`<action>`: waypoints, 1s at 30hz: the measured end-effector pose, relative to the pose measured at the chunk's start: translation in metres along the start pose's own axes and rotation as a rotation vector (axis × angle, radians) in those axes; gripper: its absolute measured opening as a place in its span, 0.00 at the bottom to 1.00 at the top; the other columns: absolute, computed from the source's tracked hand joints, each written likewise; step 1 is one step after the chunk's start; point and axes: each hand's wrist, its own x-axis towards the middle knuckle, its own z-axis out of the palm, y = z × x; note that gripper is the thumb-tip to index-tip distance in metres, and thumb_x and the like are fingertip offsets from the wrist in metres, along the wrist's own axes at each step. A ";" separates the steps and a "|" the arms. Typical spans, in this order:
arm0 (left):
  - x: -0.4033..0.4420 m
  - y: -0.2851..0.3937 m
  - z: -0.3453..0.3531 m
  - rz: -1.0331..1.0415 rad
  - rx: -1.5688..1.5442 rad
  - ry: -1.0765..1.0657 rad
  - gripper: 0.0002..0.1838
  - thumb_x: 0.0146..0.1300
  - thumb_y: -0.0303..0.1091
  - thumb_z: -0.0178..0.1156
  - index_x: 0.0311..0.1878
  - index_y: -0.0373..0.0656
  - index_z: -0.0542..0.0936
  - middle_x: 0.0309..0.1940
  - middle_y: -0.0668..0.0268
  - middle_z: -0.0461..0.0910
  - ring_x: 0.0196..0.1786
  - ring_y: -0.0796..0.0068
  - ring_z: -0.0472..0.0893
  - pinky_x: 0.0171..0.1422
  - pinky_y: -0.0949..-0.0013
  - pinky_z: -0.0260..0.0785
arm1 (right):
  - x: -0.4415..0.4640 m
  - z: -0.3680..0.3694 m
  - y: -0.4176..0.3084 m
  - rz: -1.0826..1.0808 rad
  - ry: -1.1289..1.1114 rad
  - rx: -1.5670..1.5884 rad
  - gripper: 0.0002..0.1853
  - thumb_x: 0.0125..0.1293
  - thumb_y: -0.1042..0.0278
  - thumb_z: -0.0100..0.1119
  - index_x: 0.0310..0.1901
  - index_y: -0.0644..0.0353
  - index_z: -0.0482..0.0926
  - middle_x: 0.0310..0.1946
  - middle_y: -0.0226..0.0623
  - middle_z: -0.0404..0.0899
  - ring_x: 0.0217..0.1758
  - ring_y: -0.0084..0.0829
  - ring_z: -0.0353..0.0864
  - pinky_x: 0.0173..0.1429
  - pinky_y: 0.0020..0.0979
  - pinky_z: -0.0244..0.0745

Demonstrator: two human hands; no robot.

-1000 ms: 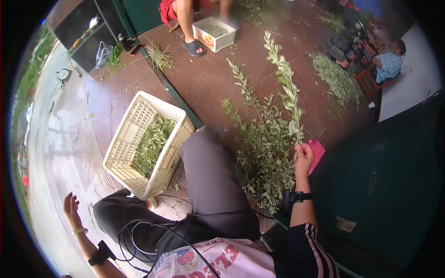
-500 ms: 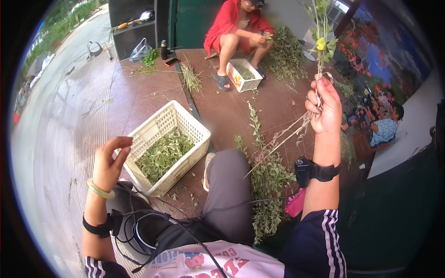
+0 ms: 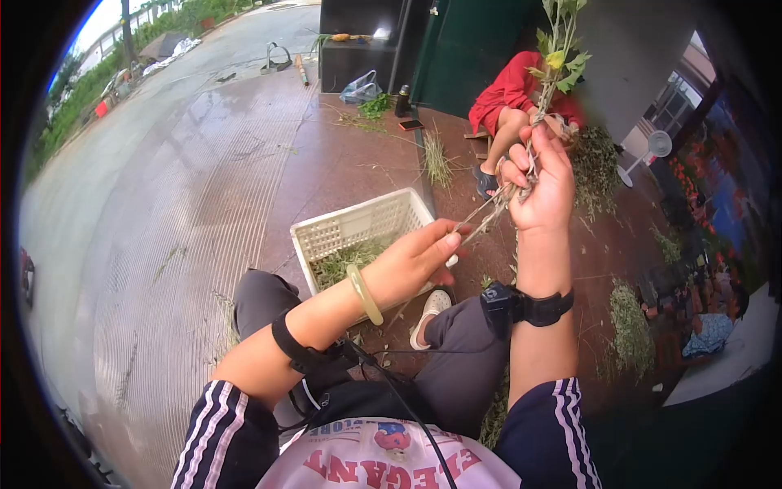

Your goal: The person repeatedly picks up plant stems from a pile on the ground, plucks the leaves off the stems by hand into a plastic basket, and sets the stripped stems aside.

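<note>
Raised at the upper right, my right hand point(image 3: 542, 183) is closed round a leafy stalk point(image 3: 558, 65) whose top carries green leaves and a yellowish one. Withered lower stems trail from that fist down to the left. My left hand point(image 3: 419, 253) reaches across and pinches these stems between thumb and fingers, a little below the right hand. Behind the left hand and forearm stands a cream plastic crate point(image 3: 350, 218), partly hidden by them. Plucked green leaves point(image 3: 338, 262) lie inside it.
A person in red point(image 3: 509, 90) sits opposite, beside a heap of plants point(image 3: 599, 167). Stripped stalks point(image 3: 437, 160), a phone point(image 3: 411, 125), a bottle point(image 3: 402, 101) and a plastic bag point(image 3: 361, 88) lie beyond the crate. More plants point(image 3: 631, 330) are on the right.
My right hand rose with the stalk from low on the right. My left hand came across from the far left and took hold of the stems. The view has turned left.
</note>
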 end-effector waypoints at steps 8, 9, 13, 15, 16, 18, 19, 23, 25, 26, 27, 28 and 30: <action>-0.037 -0.012 -0.037 0.016 -0.057 0.221 0.17 0.70 0.42 0.44 0.46 0.39 0.76 0.19 0.78 0.62 0.21 0.89 0.60 0.24 0.82 0.52 | 0.000 0.003 0.046 0.002 0.005 0.048 0.05 0.63 0.74 0.52 0.40 0.57 0.75 0.34 0.33 0.77 0.36 0.28 0.77 0.40 0.29 0.73; -0.039 -0.015 -0.041 0.067 -0.080 0.247 0.17 0.70 0.42 0.45 0.44 0.39 0.77 0.18 0.78 0.62 0.21 0.89 0.60 0.24 0.83 0.52 | -0.002 0.005 0.049 0.009 0.027 0.076 0.05 0.63 0.75 0.52 0.40 0.57 0.75 0.34 0.33 0.77 0.36 0.28 0.77 0.41 0.30 0.74; -0.053 -0.012 -0.054 0.043 -0.098 0.263 0.18 0.70 0.42 0.45 0.44 0.38 0.77 0.18 0.78 0.62 0.21 0.89 0.59 0.24 0.82 0.52 | -0.007 0.006 0.060 0.024 0.083 0.114 0.05 0.62 0.76 0.52 0.40 0.57 0.75 0.35 0.34 0.77 0.39 0.30 0.78 0.47 0.34 0.74; -0.059 -0.012 -0.058 0.057 -0.096 0.265 0.18 0.70 0.42 0.45 0.45 0.38 0.77 0.17 0.78 0.61 0.21 0.89 0.59 0.24 0.82 0.51 | -0.010 0.006 0.065 0.019 0.076 0.116 0.05 0.62 0.76 0.54 0.39 0.58 0.75 0.36 0.35 0.77 0.40 0.30 0.78 0.48 0.34 0.75; -0.062 -0.013 -0.060 0.039 -0.088 0.266 0.17 0.70 0.41 0.45 0.45 0.38 0.77 0.17 0.78 0.61 0.21 0.88 0.59 0.25 0.81 0.52 | -0.010 0.007 0.066 0.004 0.077 0.094 0.05 0.62 0.75 0.55 0.39 0.58 0.75 0.35 0.35 0.77 0.39 0.30 0.78 0.47 0.34 0.75; -0.068 -0.014 -0.065 0.002 -0.075 0.270 0.16 0.70 0.40 0.44 0.45 0.38 0.76 0.18 0.78 0.60 0.22 0.87 0.59 0.26 0.79 0.53 | -0.013 0.010 0.070 -0.022 0.077 0.050 0.04 0.62 0.74 0.56 0.39 0.59 0.75 0.35 0.35 0.77 0.39 0.30 0.78 0.47 0.33 0.75; -0.072 -0.013 -0.067 -0.028 -0.057 0.284 0.16 0.70 0.40 0.44 0.44 0.38 0.76 0.18 0.78 0.60 0.22 0.88 0.60 0.26 0.79 0.54 | -0.014 0.013 0.071 -0.028 0.060 0.042 0.04 0.62 0.74 0.55 0.39 0.59 0.75 0.35 0.35 0.77 0.39 0.30 0.78 0.46 0.33 0.76; -0.085 -0.014 -0.082 -0.060 0.042 0.308 0.15 0.69 0.40 0.45 0.37 0.38 0.76 0.18 0.77 0.63 0.22 0.87 0.61 0.25 0.78 0.56 | -0.018 0.027 0.076 -0.025 0.048 -0.013 0.04 0.63 0.72 0.56 0.39 0.58 0.74 0.35 0.35 0.77 0.38 0.30 0.79 0.43 0.32 0.77; -0.086 -0.023 -0.092 -0.067 0.090 0.310 0.18 0.70 0.40 0.44 0.50 0.37 0.76 0.18 0.77 0.63 0.22 0.88 0.61 0.26 0.81 0.54 | -0.020 0.031 0.078 -0.010 0.058 -0.053 0.04 0.63 0.71 0.56 0.38 0.58 0.73 0.35 0.35 0.78 0.38 0.30 0.79 0.42 0.31 0.78; -0.087 -0.024 -0.094 -0.067 0.129 0.313 0.18 0.70 0.40 0.45 0.50 0.37 0.76 0.18 0.77 0.63 0.22 0.88 0.61 0.26 0.81 0.55 | -0.021 0.034 0.078 -0.003 0.057 -0.074 0.05 0.63 0.71 0.56 0.38 0.58 0.73 0.35 0.35 0.78 0.38 0.30 0.79 0.42 0.31 0.78; -0.087 -0.023 -0.096 -0.066 0.168 0.317 0.17 0.70 0.40 0.45 0.50 0.37 0.76 0.18 0.77 0.63 0.22 0.88 0.61 0.27 0.81 0.55 | -0.022 0.035 0.078 0.003 0.053 -0.094 0.05 0.63 0.70 0.56 0.38 0.57 0.73 0.35 0.36 0.78 0.38 0.30 0.79 0.42 0.31 0.78; -0.087 -0.022 -0.098 -0.065 0.207 0.321 0.17 0.70 0.40 0.46 0.50 0.37 0.76 0.18 0.77 0.64 0.22 0.88 0.61 0.27 0.81 0.55 | -0.022 0.037 0.079 -0.003 0.057 -0.119 0.05 0.63 0.70 0.56 0.39 0.57 0.73 0.35 0.36 0.78 0.38 0.30 0.79 0.41 0.30 0.78; -0.086 -0.023 -0.100 -0.068 0.228 0.308 0.20 0.68 0.42 0.49 0.54 0.36 0.73 0.26 0.72 0.70 0.29 0.85 0.67 0.33 0.80 0.61 | -0.023 0.038 0.080 -0.017 0.068 -0.171 0.05 0.63 0.69 0.56 0.39 0.57 0.72 0.34 0.35 0.78 0.37 0.29 0.80 0.38 0.28 0.78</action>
